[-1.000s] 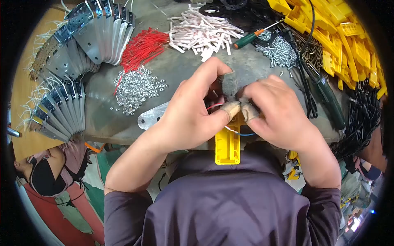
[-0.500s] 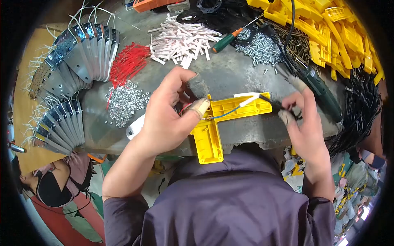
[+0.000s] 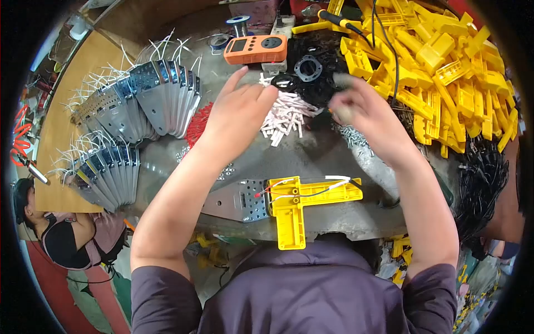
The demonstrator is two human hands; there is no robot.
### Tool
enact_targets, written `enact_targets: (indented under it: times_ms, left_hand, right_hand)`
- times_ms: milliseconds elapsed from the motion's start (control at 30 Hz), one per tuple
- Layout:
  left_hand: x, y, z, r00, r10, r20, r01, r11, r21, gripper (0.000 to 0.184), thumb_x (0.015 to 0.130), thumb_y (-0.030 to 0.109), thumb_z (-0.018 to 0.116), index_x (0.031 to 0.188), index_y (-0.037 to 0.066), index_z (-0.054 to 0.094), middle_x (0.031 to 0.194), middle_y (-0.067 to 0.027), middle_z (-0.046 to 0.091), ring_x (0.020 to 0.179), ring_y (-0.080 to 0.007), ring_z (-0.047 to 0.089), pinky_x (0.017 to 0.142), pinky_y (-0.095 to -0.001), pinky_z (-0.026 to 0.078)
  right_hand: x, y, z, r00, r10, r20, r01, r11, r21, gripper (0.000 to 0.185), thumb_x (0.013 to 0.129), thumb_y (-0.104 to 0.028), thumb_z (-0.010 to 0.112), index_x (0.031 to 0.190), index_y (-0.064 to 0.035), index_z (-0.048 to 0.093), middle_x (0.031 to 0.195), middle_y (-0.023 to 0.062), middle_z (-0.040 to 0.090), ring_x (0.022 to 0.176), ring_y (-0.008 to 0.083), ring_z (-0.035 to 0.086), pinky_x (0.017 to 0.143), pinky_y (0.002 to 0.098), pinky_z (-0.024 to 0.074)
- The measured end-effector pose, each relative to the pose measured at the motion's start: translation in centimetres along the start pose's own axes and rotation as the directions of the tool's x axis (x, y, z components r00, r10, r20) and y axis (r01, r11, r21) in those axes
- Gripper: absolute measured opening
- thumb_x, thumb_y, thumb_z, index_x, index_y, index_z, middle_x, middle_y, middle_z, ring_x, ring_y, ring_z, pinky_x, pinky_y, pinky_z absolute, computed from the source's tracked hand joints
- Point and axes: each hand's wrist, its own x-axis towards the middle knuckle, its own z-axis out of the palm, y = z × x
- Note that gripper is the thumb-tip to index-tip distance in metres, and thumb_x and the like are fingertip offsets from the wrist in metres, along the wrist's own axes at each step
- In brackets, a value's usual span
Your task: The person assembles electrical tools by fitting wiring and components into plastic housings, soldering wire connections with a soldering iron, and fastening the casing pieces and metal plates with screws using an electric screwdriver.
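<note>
My left hand (image 3: 242, 114) is raised over the near edge of the pile of white sleeves (image 3: 286, 117), one finger stretched toward the orange multimeter (image 3: 256, 50). It holds nothing that I can see. Blurred by motion, my right hand (image 3: 364, 114) hovers above the silver screws (image 3: 356, 136), close to the black rings and parts (image 3: 317, 83); its fingertips are smeared. Below both hands a yellow T-shaped plastic housing half (image 3: 289, 222) lies at the bench edge, untouched. Red, white and black wires run through it. A perforated metal plate (image 3: 233, 200) adjoins its left side.
Metal plates with white wires (image 3: 167, 100) fan out at left, beside red sleeves (image 3: 198, 125). Yellow housings (image 3: 434, 67) heap up at right, above black cables (image 3: 484, 183). A solder spool (image 3: 238, 25) stands at the back. Another person (image 3: 72, 239) is at lower left.
Both hands have let go of the housing and its wires and moved up toward the back of the bench. The housing now rests on the bench, and the view takes in more of the back.
</note>
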Motion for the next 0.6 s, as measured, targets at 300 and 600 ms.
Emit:
enact_targets:
  times_ms: [300,600]
  left_hand:
    - [-3.9,3.3,-3.7,0.941,0.038,-0.335,-0.104,0.978,-0.181,0.039,0.064,-0.003,0.063,0.1,0.007,0.053,0.081,-0.0072,0.058,0.075,-0.0286,0.057,0.078,-0.0437,0.041]
    - [-9.2,5.9,-3.4,0.896,-0.301,-0.325,0.183,0.92,-0.347,0.032,0.06,0.0,0.071,0.088,0.011,0.062,0.075,0.0003,0.061,0.072,-0.0193,0.056,0.091,-0.0441,0.032]
  right_hand:
    - [17.1,4.6,-3.2,0.941,0.018,-0.337,0.135,0.894,0.427,0.039,0.095,-0.021,0.059,0.122,0.0019,0.045,0.113,0.0163,0.059,0.094,0.0225,0.063,0.081,0.0338,0.053]
    - [-3.1,-3.3,-0.5,0.639,-0.577,-0.508,0.373,0.811,-0.451,0.017,0.095,-0.018,0.059,0.1,-0.0027,0.057,0.071,-0.0011,0.049,0.066,0.0081,0.049,0.064,0.0233,0.0408]
